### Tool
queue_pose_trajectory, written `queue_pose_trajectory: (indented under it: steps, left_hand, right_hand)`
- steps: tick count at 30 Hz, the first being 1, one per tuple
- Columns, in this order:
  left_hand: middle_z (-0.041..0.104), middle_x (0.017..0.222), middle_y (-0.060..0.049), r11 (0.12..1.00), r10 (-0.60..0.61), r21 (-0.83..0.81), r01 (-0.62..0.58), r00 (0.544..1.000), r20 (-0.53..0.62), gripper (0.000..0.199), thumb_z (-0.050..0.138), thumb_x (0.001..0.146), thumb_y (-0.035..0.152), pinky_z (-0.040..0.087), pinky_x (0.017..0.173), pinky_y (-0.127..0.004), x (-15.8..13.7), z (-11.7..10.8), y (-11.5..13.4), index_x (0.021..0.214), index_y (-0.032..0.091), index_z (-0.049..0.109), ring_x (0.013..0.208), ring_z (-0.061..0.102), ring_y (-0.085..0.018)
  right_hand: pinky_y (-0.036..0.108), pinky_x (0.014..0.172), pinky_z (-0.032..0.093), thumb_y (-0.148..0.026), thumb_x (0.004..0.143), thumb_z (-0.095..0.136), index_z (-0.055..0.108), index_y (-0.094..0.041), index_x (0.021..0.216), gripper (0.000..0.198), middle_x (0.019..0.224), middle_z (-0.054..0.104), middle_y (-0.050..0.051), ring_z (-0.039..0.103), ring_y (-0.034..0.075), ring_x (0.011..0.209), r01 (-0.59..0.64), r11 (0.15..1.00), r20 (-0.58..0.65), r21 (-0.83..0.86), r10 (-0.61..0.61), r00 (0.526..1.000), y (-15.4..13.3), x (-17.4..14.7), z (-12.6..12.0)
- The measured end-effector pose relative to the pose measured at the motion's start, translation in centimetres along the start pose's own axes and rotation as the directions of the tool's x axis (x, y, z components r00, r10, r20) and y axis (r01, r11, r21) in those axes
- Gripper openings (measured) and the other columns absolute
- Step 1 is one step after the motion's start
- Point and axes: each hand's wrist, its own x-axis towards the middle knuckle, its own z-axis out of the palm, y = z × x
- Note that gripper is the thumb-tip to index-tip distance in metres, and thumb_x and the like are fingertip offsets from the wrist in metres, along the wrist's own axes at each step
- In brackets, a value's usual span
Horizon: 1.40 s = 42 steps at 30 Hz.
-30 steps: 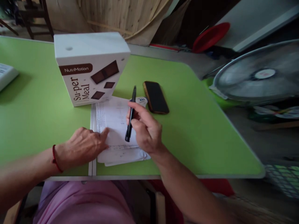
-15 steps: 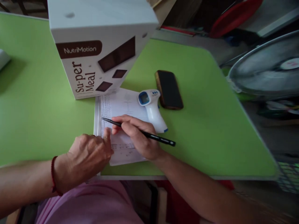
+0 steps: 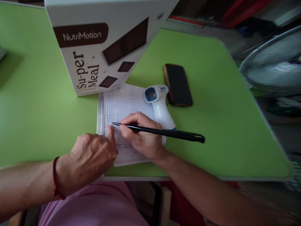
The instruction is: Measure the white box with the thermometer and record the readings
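My right hand [image 3: 143, 135] pinches a black pen [image 3: 178, 134] with a pale metal tip. The tip meets the sheet of paper [image 3: 134, 108] near its left edge, beside columns of small handwriting. My left hand [image 3: 90, 153], a red cord on its wrist, rests at the paper's lower left. Its index finger is stretched out onto the writing just below the pen tip; the other fingers bend under and are partly hidden. Past my right hand, a white and blue infrared thermometer [image 3: 160, 108] lies on the sheet, its lower end partly behind the hand and pen.
A large white NutriMotion box [image 3: 91, 66] stands at the paper's far end. Right of the thermometer lies a dark phone [image 3: 180, 84]. All rest on a green table [image 3: 225, 125] with a metal strip [image 3: 100, 116]. A round fan [image 3: 272, 59] stands beyond the table's right edge.
The pen has swung so its back end points further right, and my right hand has turned with it. The view has shifted slightly. My left finger stays on the paper.
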Motion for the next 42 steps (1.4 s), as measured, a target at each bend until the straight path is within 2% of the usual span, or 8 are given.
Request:
queue_pose_trajectory:
  steps: [8, 15, 22, 32, 38, 42]
  left_hand:
    - [0.059, 0.055, 0.0, 1.0, 0.001, -0.001, -0.001, 1.0, -0.03, 0.047, 0.063, 0.076, 0.008, 0.036, 0.032, -0.026, -0.19, 0.08, 0.01, 0.12, -0.008, 0.053, 0.042, 0.057, -0.016]
    - [0.06, 0.056, 0.0, 1.0, 0.004, -0.02, -0.004, 1.0, 0.015, 0.041, 0.062, 0.077, 0.008, 0.037, 0.033, -0.025, 0.07, -0.08, 0.02, 0.115, -0.005, 0.057, 0.043, 0.059, -0.016]
    - [0.059, 0.056, 0.0, 1.0, 0.007, 0.001, -0.006, 0.999, -0.048, 0.039, 0.063, 0.077, 0.009, 0.037, 0.033, -0.025, -0.05, 0.2, -0.02, 0.113, -0.005, 0.058, 0.043, 0.058, -0.015]
    - [0.061, 0.057, -0.001, 1.0, 0.01, -0.01, -0.009, 0.999, 0.053, 0.041, 0.061, 0.079, 0.007, 0.035, 0.033, -0.025, 0.06, -0.27, 0.0, 0.117, -0.005, 0.056, 0.044, 0.059, -0.016]
    - [0.06, 0.056, 0.0, 1.0, 0.004, 0.004, -0.004, 1.0, -0.001, 0.049, 0.062, 0.078, 0.008, 0.035, 0.033, -0.026, 0.02, 0.24, 0.0, 0.123, -0.008, 0.051, 0.043, 0.057, -0.016]
    - [0.06, 0.057, 0.0, 1.0, 0.006, 0.0, -0.006, 1.0, 0.013, 0.05, 0.062, 0.079, 0.009, 0.034, 0.033, -0.026, 0.0, 0.23, 0.04, 0.124, -0.008, 0.049, 0.044, 0.058, -0.015]
  right_hand:
    - [0.02, 0.05, 0.044, -0.02, 0.079, 0.058, 0.052, -0.022, 0.07, 0.01, 0.059, 0.058, -0.006, 0.052, 0.007, 0.051, 0.06, 0.998, 0.008, -0.029, -0.06, 0.998, 0.2, -0.18, 0.27]
    - [0.019, 0.052, 0.045, -0.019, 0.079, 0.058, 0.053, -0.021, 0.071, 0.009, 0.061, 0.06, -0.006, 0.054, 0.007, 0.053, 0.067, 0.997, 0.015, -0.043, -0.066, 0.998, 0.13, -0.14, 0.27]
    - [0.021, 0.051, 0.045, -0.021, 0.079, 0.057, 0.052, -0.022, 0.069, 0.012, 0.058, 0.058, -0.006, 0.053, 0.008, 0.052, 0.06, 0.996, 0.026, -0.063, -0.059, 0.998, 0.05, -0.12, 0.21]
    - [0.022, 0.048, 0.044, -0.024, 0.078, 0.058, 0.052, -0.023, 0.068, 0.012, 0.057, 0.059, -0.005, 0.052, 0.009, 0.05, 0.016, 0.999, 0.046, -0.043, -0.014, 0.999, -0.04, -0.14, 0.08]
    - [0.022, 0.049, 0.043, -0.024, 0.078, 0.058, 0.053, -0.023, 0.07, 0.01, 0.058, 0.059, -0.005, 0.052, 0.009, 0.05, 0.002, 0.999, 0.011, -0.048, -0.002, 1.0, 0.04, -0.1, 0.11]
    - [0.022, 0.05, 0.044, -0.021, 0.078, 0.058, 0.052, -0.022, 0.07, 0.01, 0.059, 0.059, -0.005, 0.052, 0.008, 0.051, 0.034, 0.997, -0.002, -0.062, -0.034, 0.999, 0.07, -0.04, 0.19]
